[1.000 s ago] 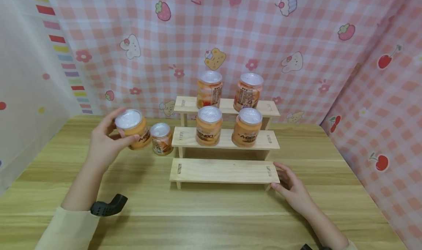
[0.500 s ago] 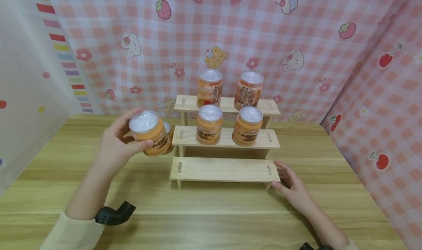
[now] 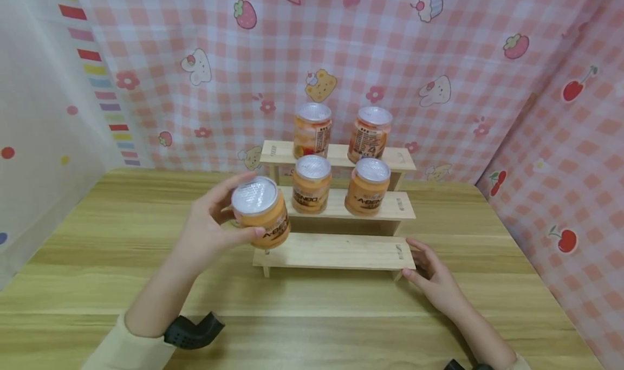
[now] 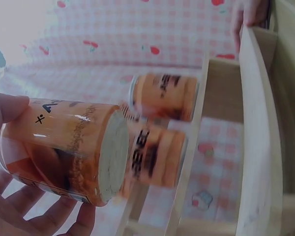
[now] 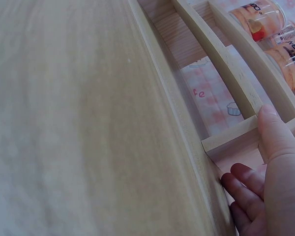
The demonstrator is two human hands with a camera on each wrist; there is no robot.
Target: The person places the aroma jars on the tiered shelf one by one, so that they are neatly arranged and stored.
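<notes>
My left hand [image 3: 209, 232] grips an orange can [image 3: 265, 213] with a silver lid, thumb in front and fingers behind. The can is tilted and held up over the left end of the lowest tier of a wooden three-step shelf [image 3: 336, 251]. In the left wrist view the can's pale base [image 4: 114, 155] faces the shelf. My right hand [image 3: 436, 280] holds the right end of the lowest tier, thumb at its front edge. The right wrist view has the thumb [image 5: 275, 132] against the wood and the other fingers loosely bent beneath.
Two matching cans, left [image 3: 311, 188] and right [image 3: 368, 188], stand on the middle tier. The top tier bears two more, left [image 3: 312, 131] and right [image 3: 369, 134]. Behind the wooden table [image 3: 312, 321] hangs a pink checked cloth [image 3: 219, 61].
My left hand has carried the can rightward from the left of the shelf to over its lowest tier. A can on the table is now hidden behind it. My right hand stays put.
</notes>
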